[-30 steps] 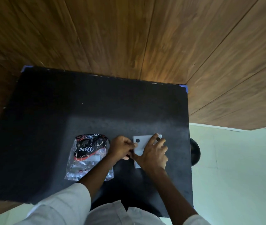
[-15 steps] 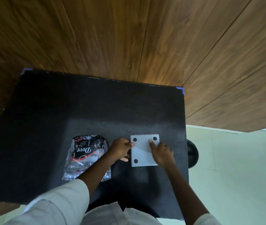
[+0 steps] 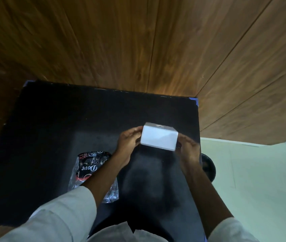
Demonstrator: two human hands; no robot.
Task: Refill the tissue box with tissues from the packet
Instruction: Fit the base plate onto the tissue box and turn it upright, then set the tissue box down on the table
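A white tissue box (image 3: 158, 138) is held up above the black table (image 3: 60, 123), tilted so that a plain side faces me and its dotted face points away. My left hand (image 3: 129, 141) grips its left end and my right hand (image 3: 188, 147) grips its right end. The tissue packet (image 3: 88, 169), clear plastic with a black and red print, lies on the table at the lower left, partly hidden under my left forearm.
Wooden wall panels (image 3: 138, 41) rise right behind the table's far edge. A dark round object (image 3: 207, 169) sits beyond the table's right edge above a pale floor (image 3: 261, 180). White cloth (image 3: 121, 233) lies at the near edge.
The box lay flat on the table with its dotted face up under my hands. Now both hands have lifted and turned it upward and away.
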